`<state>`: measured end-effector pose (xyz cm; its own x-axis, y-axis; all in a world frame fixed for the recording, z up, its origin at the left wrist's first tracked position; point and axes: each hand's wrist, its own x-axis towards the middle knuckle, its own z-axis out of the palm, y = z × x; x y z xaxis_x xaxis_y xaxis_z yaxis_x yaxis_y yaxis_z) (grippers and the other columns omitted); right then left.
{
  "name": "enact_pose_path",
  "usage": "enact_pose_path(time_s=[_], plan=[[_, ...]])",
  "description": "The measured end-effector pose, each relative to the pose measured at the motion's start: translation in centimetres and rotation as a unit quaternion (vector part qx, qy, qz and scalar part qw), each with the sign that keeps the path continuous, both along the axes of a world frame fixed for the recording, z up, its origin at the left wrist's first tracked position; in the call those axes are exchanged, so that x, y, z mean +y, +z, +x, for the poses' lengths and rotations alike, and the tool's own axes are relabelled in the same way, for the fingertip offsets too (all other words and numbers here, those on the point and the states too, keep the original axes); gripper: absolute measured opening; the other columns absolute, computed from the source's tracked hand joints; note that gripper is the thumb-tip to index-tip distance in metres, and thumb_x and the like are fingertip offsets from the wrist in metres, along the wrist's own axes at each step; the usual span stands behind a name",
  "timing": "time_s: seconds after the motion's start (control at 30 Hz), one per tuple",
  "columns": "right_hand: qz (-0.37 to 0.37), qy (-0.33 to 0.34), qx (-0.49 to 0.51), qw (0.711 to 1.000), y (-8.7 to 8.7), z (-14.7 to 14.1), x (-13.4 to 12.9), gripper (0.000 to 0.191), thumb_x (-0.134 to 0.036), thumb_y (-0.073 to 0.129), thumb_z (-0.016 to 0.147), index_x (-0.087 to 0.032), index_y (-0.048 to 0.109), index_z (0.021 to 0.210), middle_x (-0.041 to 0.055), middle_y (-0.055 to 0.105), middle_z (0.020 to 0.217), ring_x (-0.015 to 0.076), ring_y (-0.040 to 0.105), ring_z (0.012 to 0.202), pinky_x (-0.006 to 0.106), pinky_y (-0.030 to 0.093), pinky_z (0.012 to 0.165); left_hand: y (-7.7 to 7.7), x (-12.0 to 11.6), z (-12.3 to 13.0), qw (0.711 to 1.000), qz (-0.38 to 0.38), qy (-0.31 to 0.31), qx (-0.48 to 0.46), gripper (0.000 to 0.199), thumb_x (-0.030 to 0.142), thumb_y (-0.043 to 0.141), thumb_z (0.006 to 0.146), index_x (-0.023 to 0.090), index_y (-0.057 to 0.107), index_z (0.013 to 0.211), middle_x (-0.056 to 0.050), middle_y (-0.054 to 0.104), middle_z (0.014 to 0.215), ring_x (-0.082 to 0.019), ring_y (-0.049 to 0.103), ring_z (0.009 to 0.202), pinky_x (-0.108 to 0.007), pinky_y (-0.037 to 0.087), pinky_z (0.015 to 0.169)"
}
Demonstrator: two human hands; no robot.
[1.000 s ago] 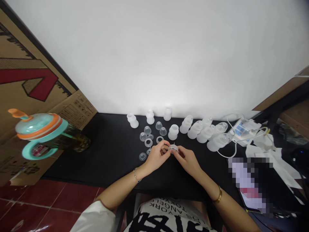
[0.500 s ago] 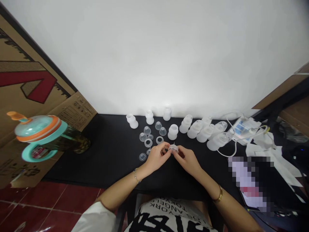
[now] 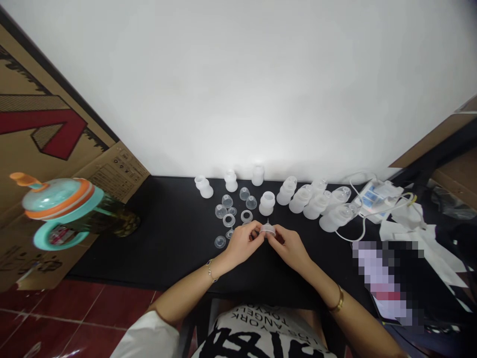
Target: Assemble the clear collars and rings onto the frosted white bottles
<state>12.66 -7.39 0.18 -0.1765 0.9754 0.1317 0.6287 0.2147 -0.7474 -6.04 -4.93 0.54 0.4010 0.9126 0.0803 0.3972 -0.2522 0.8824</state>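
Note:
Between my left hand [image 3: 244, 242] and my right hand [image 3: 289, 247] is a baby bottle nipple in its collar ring [image 3: 268, 229], its tip pointing up. Fingers of both hands pinch its rim from either side. Just beyond it stands an open white baby bottle [image 3: 267, 204]. To the left lie a loose collar ring [image 3: 246, 216], another ring [image 3: 228, 220] and a clear nipple [image 3: 220, 242]. Several clear domed caps [image 3: 227, 201] sit behind them. Part of the loose pieces is hidden by my left hand.
Capless bottles [image 3: 231, 181] stand along the wall. Several capped bottles [image 3: 316, 205] are grouped at the right, near a white cable [image 3: 364, 226] and papers [image 3: 428, 243]. A large drink jug [image 3: 67, 209] stands at the left before a cardboard box [image 3: 122, 164]. The black table [image 3: 167, 248] carries these.
My hands stay in nearly the same place. The nipple and collar ring between my fingers have shifted very slightly; nothing else has visibly moved.

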Motion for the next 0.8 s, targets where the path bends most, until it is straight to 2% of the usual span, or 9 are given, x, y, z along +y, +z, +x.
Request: enact_pose_path(time_s=[0.8], plan=[[0.001, 0.004, -0.005, 1.0, -0.05, -0.04, -0.17, 0.034, -0.041, 0.05, 0.097, -0.022, 0.044, 0.069, -0.0038, 0.048, 0.058, 0.0128, 0.046, 0.052, 0.026, 0.027, 0.053, -0.24, -0.11, -0.02, 1.0, 0.01, 0.008, 0.01, 0.013, 0.03, 0.056, 0.091, 0.019, 0.063, 0.087, 0.003, 0.062, 0.07, -0.012, 0.056, 0.062, -0.023, 0.041, 0.061]])
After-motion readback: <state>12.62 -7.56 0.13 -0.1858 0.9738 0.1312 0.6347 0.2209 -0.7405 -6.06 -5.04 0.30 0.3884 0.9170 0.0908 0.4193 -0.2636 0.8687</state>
